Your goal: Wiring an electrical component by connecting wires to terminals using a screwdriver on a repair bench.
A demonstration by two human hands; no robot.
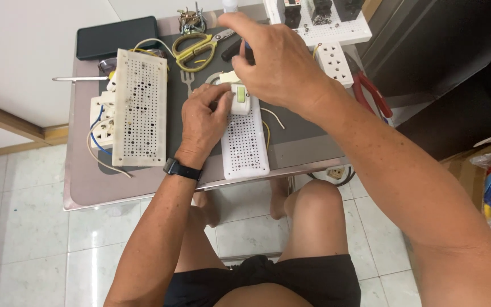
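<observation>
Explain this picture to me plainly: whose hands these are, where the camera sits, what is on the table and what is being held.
There is no machine here: a seated person works with bare hands, filmed by a camera on their head looking down. The left hand steadies a small white device on a white perforated board. The right hand grips a dark-handled tool above it. On the small table also lie a larger perforated board, yellow-handled scissors, a black phone, a white socket plate and red-handled pliers.

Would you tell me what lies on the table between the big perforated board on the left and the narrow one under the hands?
In the head view, a metal fork lies on the dark mat between the big perforated board and the narrow perforated board.
</observation>
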